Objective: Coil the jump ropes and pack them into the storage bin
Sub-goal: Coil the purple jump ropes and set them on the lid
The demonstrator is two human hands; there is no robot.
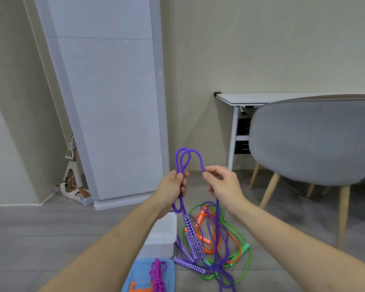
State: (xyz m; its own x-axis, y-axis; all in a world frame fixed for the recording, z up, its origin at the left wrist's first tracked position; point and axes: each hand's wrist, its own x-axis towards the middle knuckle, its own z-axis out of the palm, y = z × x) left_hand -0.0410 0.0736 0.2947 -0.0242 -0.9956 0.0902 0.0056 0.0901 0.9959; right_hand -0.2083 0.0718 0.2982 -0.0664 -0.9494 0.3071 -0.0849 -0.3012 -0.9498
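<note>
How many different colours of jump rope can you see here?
4. A purple rope is looped between both hands; orange and green ropes lie tangled on the floor; a magenta rope rests on the blue lid. More may be hidden in the tangle.

No readable text, labels or numbers anywhere.

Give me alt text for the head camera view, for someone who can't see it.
Two bare hands hold up a purple jump rope, the left hand gripping gathered loops, the right hand pinching the next loop. On the floor below lie tangled green, orange and purple ropes beside a clear storage bin and blue lid.
</note>
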